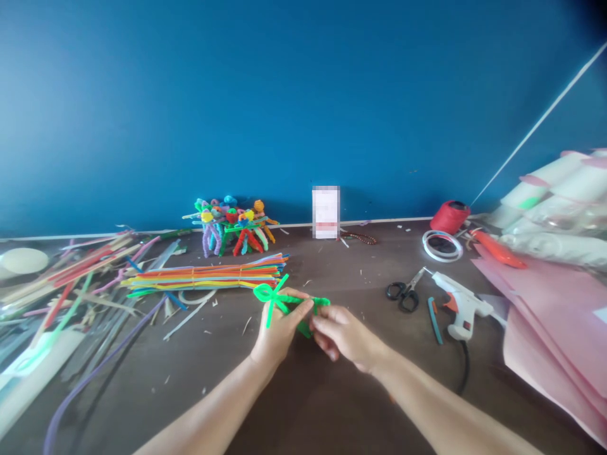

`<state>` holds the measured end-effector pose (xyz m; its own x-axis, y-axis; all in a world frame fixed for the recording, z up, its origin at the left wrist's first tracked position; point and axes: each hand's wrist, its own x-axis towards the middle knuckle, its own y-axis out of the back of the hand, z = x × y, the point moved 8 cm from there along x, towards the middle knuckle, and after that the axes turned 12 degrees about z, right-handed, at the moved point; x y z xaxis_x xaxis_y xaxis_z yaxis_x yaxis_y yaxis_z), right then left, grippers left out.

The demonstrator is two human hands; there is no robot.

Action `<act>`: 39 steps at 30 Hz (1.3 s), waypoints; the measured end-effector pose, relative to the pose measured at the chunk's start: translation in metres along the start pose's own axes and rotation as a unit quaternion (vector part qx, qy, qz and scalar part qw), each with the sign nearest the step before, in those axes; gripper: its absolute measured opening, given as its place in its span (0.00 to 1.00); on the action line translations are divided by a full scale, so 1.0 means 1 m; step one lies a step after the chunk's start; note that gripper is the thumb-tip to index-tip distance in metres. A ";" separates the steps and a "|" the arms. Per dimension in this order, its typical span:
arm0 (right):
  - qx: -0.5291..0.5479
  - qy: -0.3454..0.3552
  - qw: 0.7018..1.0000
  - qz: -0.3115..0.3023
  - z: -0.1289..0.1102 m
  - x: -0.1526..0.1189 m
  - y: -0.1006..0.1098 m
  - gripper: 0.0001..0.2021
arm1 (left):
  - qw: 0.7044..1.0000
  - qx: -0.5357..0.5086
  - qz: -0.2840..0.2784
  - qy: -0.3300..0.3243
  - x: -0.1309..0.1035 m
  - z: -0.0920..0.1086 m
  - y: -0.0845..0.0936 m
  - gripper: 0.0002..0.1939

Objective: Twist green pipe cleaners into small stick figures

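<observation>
My left hand [279, 330] and my right hand [342, 335] meet above the brown table [303, 404], both pinching a green pipe-cleaner figure [275, 298]. The figure has a loop and thin arms sticking up to the left of my left thumb. Its lower part is hidden between my fingers. A flat bundle of many-coloured pipe cleaners [208, 276] lies just behind my hands.
Finished pipe-cleaner figures [232, 225] stand by the blue wall. Loose pipe cleaners and strips [71, 284] cover the left side. Scissors [404, 292], a white glue gun [462, 306], tape rings [442, 245], a red thread spool [449, 217] and pink paper sheets [554, 322] lie right.
</observation>
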<state>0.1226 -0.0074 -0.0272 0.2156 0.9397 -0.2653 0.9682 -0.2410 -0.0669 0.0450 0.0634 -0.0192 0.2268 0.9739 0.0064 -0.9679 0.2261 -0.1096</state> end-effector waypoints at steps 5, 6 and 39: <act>-0.093 0.076 0.993 0.016 -0.012 -0.002 0.002 0.11 | 0.999 0.035 0.009 -0.016 0.002 0.000 0.001 0.09; -0.114 0.092 0.989 0.029 -0.014 -0.002 0.004 0.12 | 0.999 0.034 0.013 -0.015 0.002 0.000 0.002 0.09; -0.488 0.431 0.733 0.198 -0.067 -0.027 0.020 0.07 | 0.980 -0.112 -0.021 0.164 -0.005 -0.016 -0.008 0.13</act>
<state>0.1444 -0.0207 0.0433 0.0972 0.7484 0.6561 0.3465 -0.6434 0.6826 0.0531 0.0567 -0.0345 0.3246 0.8970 -0.3002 -0.9170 0.2206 -0.3325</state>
